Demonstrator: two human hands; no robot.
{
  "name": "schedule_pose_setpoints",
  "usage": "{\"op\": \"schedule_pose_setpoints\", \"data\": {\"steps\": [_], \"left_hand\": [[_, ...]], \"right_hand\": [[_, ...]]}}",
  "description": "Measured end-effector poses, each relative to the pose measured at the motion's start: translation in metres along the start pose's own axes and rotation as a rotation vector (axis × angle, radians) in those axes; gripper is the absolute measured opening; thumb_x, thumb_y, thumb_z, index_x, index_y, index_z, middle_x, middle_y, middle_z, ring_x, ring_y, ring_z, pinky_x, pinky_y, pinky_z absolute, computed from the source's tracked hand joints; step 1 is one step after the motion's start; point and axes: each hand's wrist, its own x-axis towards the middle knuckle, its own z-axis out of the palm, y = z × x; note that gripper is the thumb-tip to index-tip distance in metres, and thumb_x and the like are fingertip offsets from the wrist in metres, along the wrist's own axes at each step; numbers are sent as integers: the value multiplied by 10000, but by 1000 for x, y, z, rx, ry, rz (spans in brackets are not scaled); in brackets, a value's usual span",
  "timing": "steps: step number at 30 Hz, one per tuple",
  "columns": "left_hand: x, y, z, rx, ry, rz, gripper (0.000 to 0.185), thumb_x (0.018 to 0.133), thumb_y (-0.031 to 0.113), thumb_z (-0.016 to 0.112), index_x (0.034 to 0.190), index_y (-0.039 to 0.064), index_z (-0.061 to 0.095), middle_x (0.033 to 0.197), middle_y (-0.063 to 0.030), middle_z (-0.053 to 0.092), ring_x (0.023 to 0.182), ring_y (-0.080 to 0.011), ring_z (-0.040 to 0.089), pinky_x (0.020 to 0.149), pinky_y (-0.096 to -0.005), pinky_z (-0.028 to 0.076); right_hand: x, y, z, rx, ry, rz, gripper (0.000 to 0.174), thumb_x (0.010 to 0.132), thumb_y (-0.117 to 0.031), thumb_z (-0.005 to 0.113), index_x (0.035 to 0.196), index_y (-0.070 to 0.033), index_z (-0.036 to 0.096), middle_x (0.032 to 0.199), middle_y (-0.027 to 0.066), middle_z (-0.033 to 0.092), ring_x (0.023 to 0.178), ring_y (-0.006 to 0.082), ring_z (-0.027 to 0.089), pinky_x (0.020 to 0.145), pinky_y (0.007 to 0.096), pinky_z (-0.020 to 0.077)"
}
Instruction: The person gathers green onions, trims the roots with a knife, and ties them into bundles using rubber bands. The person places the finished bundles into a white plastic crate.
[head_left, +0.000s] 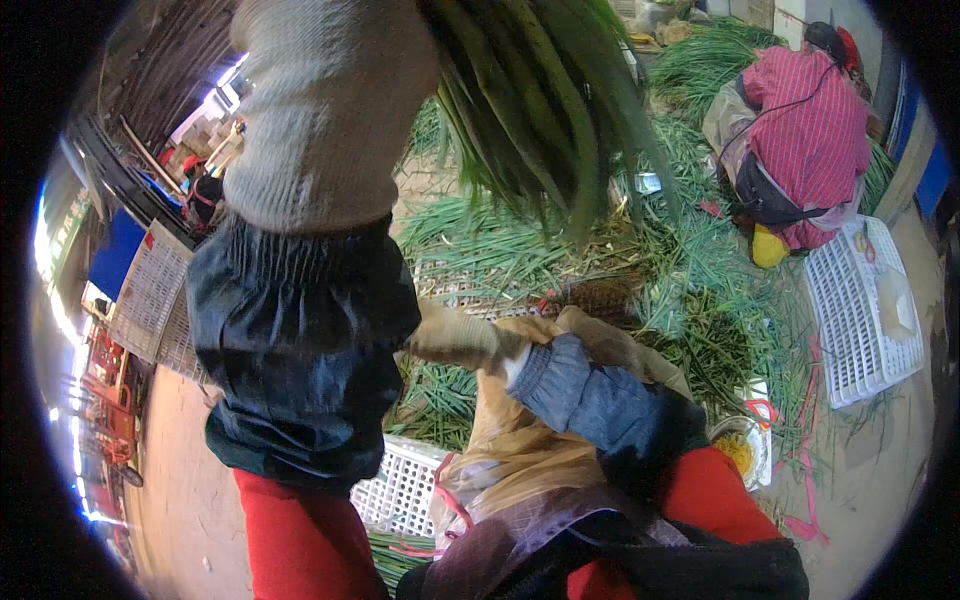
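My left hand (337, 105), in a pale knitted glove with a dark elastic sleeve cover, is raised close to the camera. A bundle of long green leaves (532, 112), like scallion or garlic leaves, hangs from it; the fingers are cut off by the top edge. Lower down, my right hand (457, 339), in a similar dirty glove, lies in front of the tan apron (517, 427) over my lap. Its fingers are hidden behind the left sleeve. Loose green leaves (487, 232) cover the ground and a crate before me.
White plastic crates stand near my lap (401, 480) and at the right (862, 322). A bowl with yellow contents (739, 450) and red-handled scissors (761, 411) are right of me. A co-worker in a red striped top (810, 135) crouches by heaped leaves (712, 64). Pink ribbon (806, 450) trails on the floor.
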Motion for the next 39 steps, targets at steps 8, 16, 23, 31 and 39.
{"op": "schedule_pose_setpoints", "data": {"steps": [8,16,23,31,39], "left_hand": [[-121,-44,8,-566,465,-480,448,1019,341,678,1332,28,613,1216,-129,706,1190,-315,667,1072,-451,508],[-386,-138,-7,-891,811,-1284,424,1051,377,646,1293,29,643,1240,-171,706,1189,-310,647,1074,-465,507],[-361,-172,6,-950,986,-1525,392,1064,374,607,1263,40,652,1222,-144,705,1144,-303,654,1063,-468,501],[-349,-277,-8,-785,1206,-1433,298,956,186,759,1155,-17,673,1050,-138,738,905,-280,719,818,-432,601],[-356,-390,5,-623,1515,-1342,330,888,153,795,1156,-6,686,1045,-110,744,851,-270,710,799,-417,594]], "right_hand": [[-84,19,-80,838,828,293,654,1095,-570,452,1506,-64,506,1326,145,639,1173,285,621,1057,464,534],[-262,14,-86,552,1283,450,645,1095,-559,455,1501,-60,507,1325,150,638,1177,290,618,1060,465,532],[-372,-19,-71,308,1556,568,638,1096,-550,457,1498,-57,508,1323,155,636,1180,294,615,1063,466,530],[-410,-15,-86,227,1604,738,629,1096,-539,460,1494,-54,509,1321,160,635,1183,299,612,1066,467,528],[-408,-1,-132,183,1589,864,621,1096,-528,462,1490,-50,511,1319,166,633,1187,304,609,1069,468,526]]}}
